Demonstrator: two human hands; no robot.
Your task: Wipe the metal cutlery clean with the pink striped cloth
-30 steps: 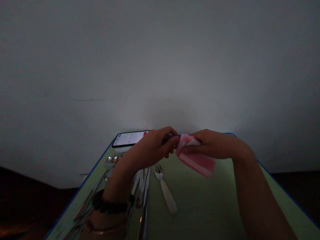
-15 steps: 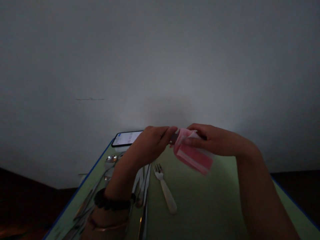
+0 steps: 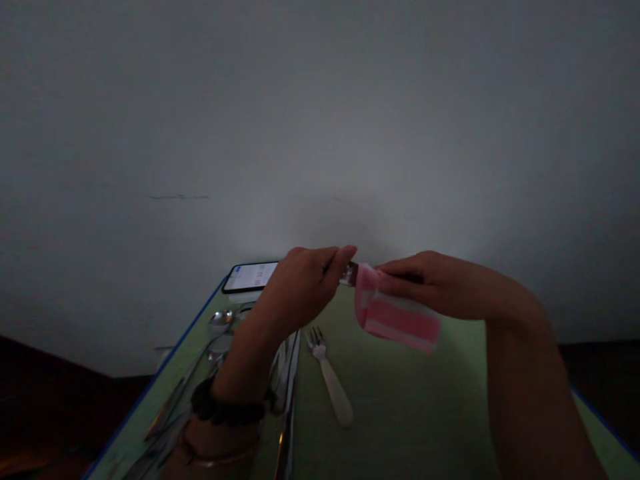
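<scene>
1. Head view had things looking midway to me: the pink cloth (image 3: 400, 323) sat folded over the right end of some utensil (image 3: 353, 274), a dark, shiny bit poking out (no clue what kind, too dim and mostly covered).
2. Done vs left was honestly hard to call. The fork (image 3: 331, 383) lay alone on the table (image 3: 415, 413), with spoons (image 3: 221, 320) and knives (image 3: 293, 373) off to its left, and nothing showed which had been handled. The piece in hand wasn't out of the cloth yet, so I'd guess it wasn't finished.
3. Left hand (image 3: 305, 287) looked to be gripping the utensil, fingers curled, thumb along the top, partly hiding the phone (image 3: 250, 277).
4. Right hand (image 3: 433, 283) was pinching the cloth, wrist bent so it pointed left while the forearm came up from the lower right.
5. Both hands were up over the far side, near each other, not touching.
</scene>
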